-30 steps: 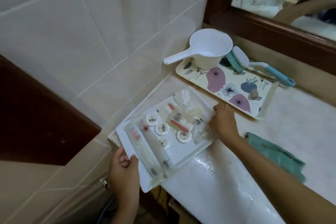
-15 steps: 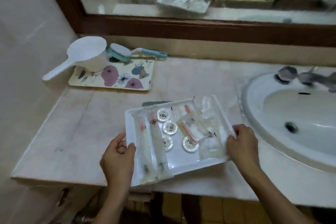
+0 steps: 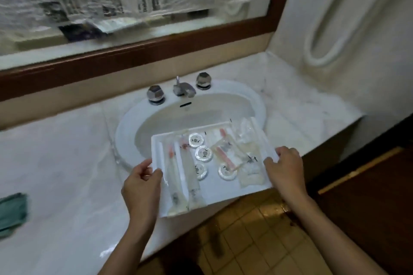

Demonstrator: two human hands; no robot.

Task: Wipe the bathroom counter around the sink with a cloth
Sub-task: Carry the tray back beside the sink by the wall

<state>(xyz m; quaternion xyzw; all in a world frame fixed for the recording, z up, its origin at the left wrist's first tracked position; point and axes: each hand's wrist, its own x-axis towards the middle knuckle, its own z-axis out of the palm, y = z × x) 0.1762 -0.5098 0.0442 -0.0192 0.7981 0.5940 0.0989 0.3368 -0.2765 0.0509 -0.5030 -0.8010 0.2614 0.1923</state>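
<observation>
I hold a white tray (image 3: pixel 225 198) of wrapped toiletries in the air over the front of the sink (image 3: pixel 178 116). My left hand (image 3: pixel 143 185) grips its left edge, thumb on top. My right hand (image 3: pixel 286 169) grips its right edge. The tray carries sealed toothbrush packets, several round white soaps and clear sachets. The green cloth (image 3: pixel 12 213) lies on the pale marble counter (image 3: pixel 62 163) at the far left, away from both hands.
A chrome tap (image 3: pixel 182 88) with two knobs stands behind the basin. A wood-framed mirror (image 3: pixel 134 49) runs along the back. The counter continues right of the sink to a wall corner (image 3: pixel 290 100). Yellow floor tiles (image 3: pixel 257 241) and a dark wooden door lie below.
Both hands lifted the tray off the counter's left end and carried it right, over the sink. The view swung right with it; the floral tray and scoop left the view.
</observation>
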